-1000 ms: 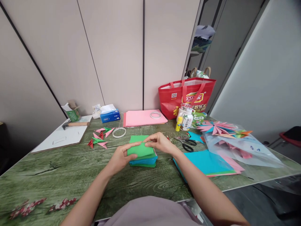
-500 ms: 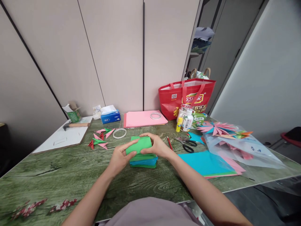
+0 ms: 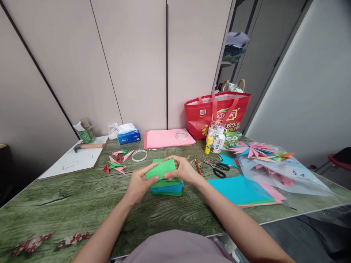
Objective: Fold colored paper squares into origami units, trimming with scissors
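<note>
A: Hands?
B: Both grasping one green sheet (image 3: 161,170). Left hand (image 3: 139,183) pinches the left side, thumb in front; right hand (image 3: 184,170) has the right side the same way.
A: Sheet where?
B: Over the stack (image 3: 166,190), tilted toward the camera. Lower edge touching the stack? Can't tell.
A: Stack edges?
B: Uneven, green and blue layers jutting out. Strip of table (image 3: 68,204) between it and the front edge.
A: Room left?
B: Plenty, broad table top from left forearm (image 3: 109,223) to the left edge. Folded pieces (image 3: 116,163) and board (image 3: 63,164) sit farther back; tape roll (image 3: 139,160) near the stack's far left corner, apart.
A: Right?
B: Tighter. Red pencil (image 3: 197,167) near the right hand, apart; then scissors (image 3: 219,171). Blue sheets (image 3: 241,190) nearer, left end partly hidden by right forearm (image 3: 233,215). Plastic bag (image 3: 296,180) reaches near the front edge.
A: Beyond?
B: Some table, then pink sheets (image 3: 161,138).
</note>
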The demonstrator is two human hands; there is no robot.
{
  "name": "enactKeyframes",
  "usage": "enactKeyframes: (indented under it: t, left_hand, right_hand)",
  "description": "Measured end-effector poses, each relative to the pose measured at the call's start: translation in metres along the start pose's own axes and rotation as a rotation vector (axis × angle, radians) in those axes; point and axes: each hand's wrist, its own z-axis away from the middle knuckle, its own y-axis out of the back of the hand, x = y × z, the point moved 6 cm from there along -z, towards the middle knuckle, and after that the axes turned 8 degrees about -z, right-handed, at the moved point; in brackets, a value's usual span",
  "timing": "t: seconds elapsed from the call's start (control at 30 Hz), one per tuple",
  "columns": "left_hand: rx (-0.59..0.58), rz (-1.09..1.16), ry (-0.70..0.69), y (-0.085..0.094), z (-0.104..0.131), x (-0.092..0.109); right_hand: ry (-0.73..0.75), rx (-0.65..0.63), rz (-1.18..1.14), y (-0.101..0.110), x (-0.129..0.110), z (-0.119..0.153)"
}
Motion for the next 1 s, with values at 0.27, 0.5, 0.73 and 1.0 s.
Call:
enactKeyframes:
  t: [0.27,0.5,0.73,1.0]
  left_hand:
    - [0.061,-0.339,-0.157,0.000,0.001,0.009]
    - [0.020,-0.260,-0.119,0.002,-0.002,0.003]
    - [0.006,-0.186,-0.118,0.001,-0.005,0.001]
    - [0.047,-0.207,-0.121,0.004,-0.007,0.002]
  right_hand:
    - [0.214,0.246,0.453,0.002,-0.008,0.002]
    - [0.048,0.077,0.147,0.001,0.007,-0.002]
    - [-0.008,-0.015,-0.091,0.006,0.003,-0.004]
    - [0.041,0.119,0.027,0.042,0.009,-0.015]
